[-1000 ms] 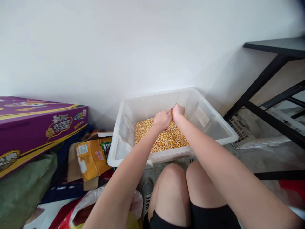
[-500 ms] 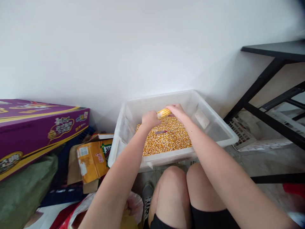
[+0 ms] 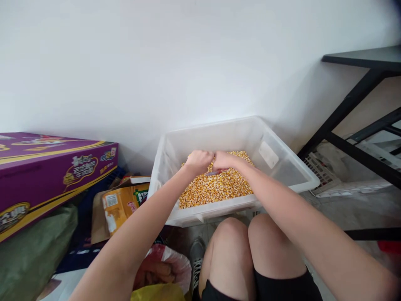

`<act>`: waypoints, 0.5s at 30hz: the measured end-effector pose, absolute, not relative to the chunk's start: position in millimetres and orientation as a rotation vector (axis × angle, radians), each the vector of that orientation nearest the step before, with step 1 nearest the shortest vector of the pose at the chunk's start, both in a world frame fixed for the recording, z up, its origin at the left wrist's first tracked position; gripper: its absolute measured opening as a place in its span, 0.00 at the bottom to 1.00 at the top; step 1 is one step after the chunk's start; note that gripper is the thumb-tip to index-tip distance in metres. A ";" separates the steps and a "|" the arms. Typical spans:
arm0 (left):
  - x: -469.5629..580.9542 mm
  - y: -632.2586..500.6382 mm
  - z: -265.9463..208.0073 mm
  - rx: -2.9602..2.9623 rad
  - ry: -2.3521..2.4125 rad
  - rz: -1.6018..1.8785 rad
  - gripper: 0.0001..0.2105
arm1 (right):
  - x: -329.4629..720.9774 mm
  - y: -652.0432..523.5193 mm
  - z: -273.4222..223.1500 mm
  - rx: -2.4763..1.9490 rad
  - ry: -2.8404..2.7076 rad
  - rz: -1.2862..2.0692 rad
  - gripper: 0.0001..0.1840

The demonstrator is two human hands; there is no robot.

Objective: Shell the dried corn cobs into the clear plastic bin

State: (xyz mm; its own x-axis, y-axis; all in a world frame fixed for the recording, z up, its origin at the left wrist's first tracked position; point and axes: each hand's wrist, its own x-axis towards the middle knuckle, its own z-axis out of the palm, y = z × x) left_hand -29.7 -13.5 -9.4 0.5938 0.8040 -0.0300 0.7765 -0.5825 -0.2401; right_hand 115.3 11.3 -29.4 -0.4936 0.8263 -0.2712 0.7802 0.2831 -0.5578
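Both my hands are together above the loose corn kernels (image 3: 216, 190) inside a translucent white plastic tub (image 3: 291, 165). My left hand (image 3: 200, 161) is a closed fist, and my right hand (image 3: 223, 161) presses up against it with curled fingers. The corn cob they grip is almost wholly covered by the hands; in the earlier view it shows yellow, with a pale stripped patch. Just below my hands a slim tool with red and grey parts (image 3: 213, 172) lies on the kernels, partly hidden by my right hand.
A purple carton (image 3: 46, 175) stands at left, near an orange printed package (image 3: 120, 209). A plastic bag (image 3: 180, 267) with contents sits by my left foot. On the right are a black-framed table (image 3: 347, 100) and a white basket (image 3: 326, 184). A white wall rises behind.
My hands have drawn together and lowered slightly, the right one moving left and turning over the cob. The cob, visible between them before, is now mostly covered. The view has shifted slightly.
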 end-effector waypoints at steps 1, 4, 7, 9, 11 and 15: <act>-31.8 -11.3 -11.5 -2.634 -1.348 0.224 0.14 | 112.2 9.4 -29.7 -1.573 -2.513 0.800 0.05; -38.5 -6.0 -18.1 -2.666 -1.477 0.210 0.13 | 101.8 2.9 -30.5 -1.555 -2.641 0.321 0.11; -46.2 1.1 -25.7 -2.790 -1.696 0.152 0.10 | 93.8 -3.0 -31.1 -1.402 -2.756 0.021 0.20; -52.6 7.3 -30.4 -2.960 -1.891 0.123 0.08 | 90.7 -5.6 -31.0 -1.266 -2.796 -0.098 0.23; -58.3 12.0 -34.3 -3.191 -2.033 0.096 0.07 | 88.7 -6.9 -30.7 -1.149 -2.825 -0.154 0.24; -56.8 9.7 -39.7 -3.233 -2.090 0.065 0.05 | 88.2 -5.5 -32.2 -1.116 -2.857 -0.120 0.21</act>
State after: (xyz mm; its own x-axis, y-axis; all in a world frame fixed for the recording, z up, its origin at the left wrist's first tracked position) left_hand -56.8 9.7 -39.7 0.4812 0.7908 -0.3782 0.8129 -0.2411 0.5301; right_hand 88.2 -5.5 -32.2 -0.7335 0.6729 0.0953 0.6785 0.7331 0.0463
